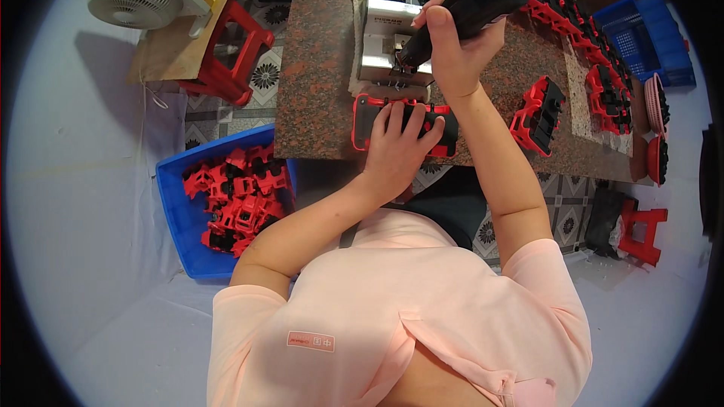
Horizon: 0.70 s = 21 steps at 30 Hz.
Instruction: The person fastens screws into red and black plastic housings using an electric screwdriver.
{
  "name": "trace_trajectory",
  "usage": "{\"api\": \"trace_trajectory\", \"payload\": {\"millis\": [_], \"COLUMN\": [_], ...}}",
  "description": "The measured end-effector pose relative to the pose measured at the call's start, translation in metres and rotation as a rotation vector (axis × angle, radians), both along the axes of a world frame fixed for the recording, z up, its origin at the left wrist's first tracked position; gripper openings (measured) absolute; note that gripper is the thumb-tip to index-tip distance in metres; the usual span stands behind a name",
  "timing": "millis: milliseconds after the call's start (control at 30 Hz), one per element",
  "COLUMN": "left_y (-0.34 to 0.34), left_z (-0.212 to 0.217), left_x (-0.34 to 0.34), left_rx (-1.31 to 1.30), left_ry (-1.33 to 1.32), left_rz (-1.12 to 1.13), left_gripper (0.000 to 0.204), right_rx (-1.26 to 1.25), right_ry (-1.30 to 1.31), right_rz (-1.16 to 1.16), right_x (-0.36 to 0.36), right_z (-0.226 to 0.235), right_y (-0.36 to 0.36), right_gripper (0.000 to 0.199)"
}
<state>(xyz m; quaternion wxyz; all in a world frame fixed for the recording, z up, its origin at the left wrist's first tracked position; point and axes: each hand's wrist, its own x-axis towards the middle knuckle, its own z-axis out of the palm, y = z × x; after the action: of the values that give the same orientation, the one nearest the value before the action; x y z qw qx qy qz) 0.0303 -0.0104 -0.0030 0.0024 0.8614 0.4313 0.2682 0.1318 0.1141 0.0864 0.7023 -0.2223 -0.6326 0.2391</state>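
Observation:
My right hand (461, 49) grips a black electric screwdriver (469, 7), which slants down to the left. Its tip is at the front of a white screw feeder (383, 24) on the table. Just below the feeder, a red-and-black toy car chassis (364, 124) lies near the table's front edge. My left hand (396, 147) is over this chassis, its fingertips bent onto the black face. Another toy car chassis (540, 114) rests to the right of my right forearm, apart from both hands.
Several red-and-black toy car parts (581, 30) line the right side of the speckled stone table (317, 53). Below its left edge, a blue bin (181, 218) holds red toy car bodies. A fan (136, 0) and red stool (234, 60) are at the left; blue crates (656, 38) at the right.

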Motion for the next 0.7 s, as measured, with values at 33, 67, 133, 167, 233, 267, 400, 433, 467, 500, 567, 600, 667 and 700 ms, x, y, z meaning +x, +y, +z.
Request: {"api": "trace_trajectory", "payload": {"millis": [33,67,133,167,233,267,400,433,467,500,567,600,667,700], "left_y": [0.0,0.0,-0.001,0.0,-0.001,0.0,0.001,0.001,0.001,0.0,0.0,0.001,0.001,0.001], "left_z": [0.0,0.0,0.0,0.001,0.001,0.0,-0.007,-0.007,-0.008,-0.008,-0.004,-0.002,-0.003,-0.003], "left_x": [0.0,-0.001,-0.001,-0.002,-0.002,-0.002,0.001,0.001,0.0,0.0,-0.001,-0.001,-0.002,-0.002], "left_rx": [0.0,0.003,0.006,-0.001,-0.009,-0.024,0.01,0.007,0.022,0.037,0.025,0.012,0.006,0.002], "left_ry": [-0.002,-0.008,-0.013,-0.05,-0.087,-0.082,-0.037,-0.039,-0.041,-0.042,-0.025,-0.004,-0.01,-0.015], "left_rz": [0.002,-0.001,-0.008,-0.027,-0.044,-0.041,-0.001,0.005,0.002,0.0,-0.01,-0.018,-0.02,-0.022], "left_gripper": [0.066,0.066,0.066,0.06,0.054,0.054,0.065,0.065,0.065,0.065,0.065,0.065,0.065,0.064], "right_rx": [0.0,0.002,0.005,-0.033,-0.063,-0.207,-0.428,-0.43,-0.371,-0.312,-0.227,-0.143,-0.152,-0.161], "right_ry": [-0.002,-0.012,-0.022,-0.024,-0.133,-0.029,0.16,0.165,0.148,0.131,0.094,0.06,0.088,0.118], "right_rz": [0.002,-0.003,-0.011,-0.048,-0.163,-0.119,-0.014,-0.015,-0.018,-0.021,-0.043,-0.061,-0.031,0.0], "right_x": [-0.001,-0.003,-0.003,-0.002,0.001,-0.005,-0.006,-0.008,-0.009,-0.01,-0.001,0.003,0.0,-0.001], "right_z": [0.0,0.001,0.001,-0.001,0.001,0.014,0.035,0.039,0.038,0.037,0.023,0.016,0.013,0.012], "right_y": [0.0,0.001,0.005,0.014,0.032,0.03,0.026,0.018,0.012,0.009,0.013,0.015,0.012,0.011], "right_gripper": [0.03,0.03,0.03,0.035,0.024,0.025,0.028,0.029,0.031,0.032,0.027,0.022,0.028,0.035]}}
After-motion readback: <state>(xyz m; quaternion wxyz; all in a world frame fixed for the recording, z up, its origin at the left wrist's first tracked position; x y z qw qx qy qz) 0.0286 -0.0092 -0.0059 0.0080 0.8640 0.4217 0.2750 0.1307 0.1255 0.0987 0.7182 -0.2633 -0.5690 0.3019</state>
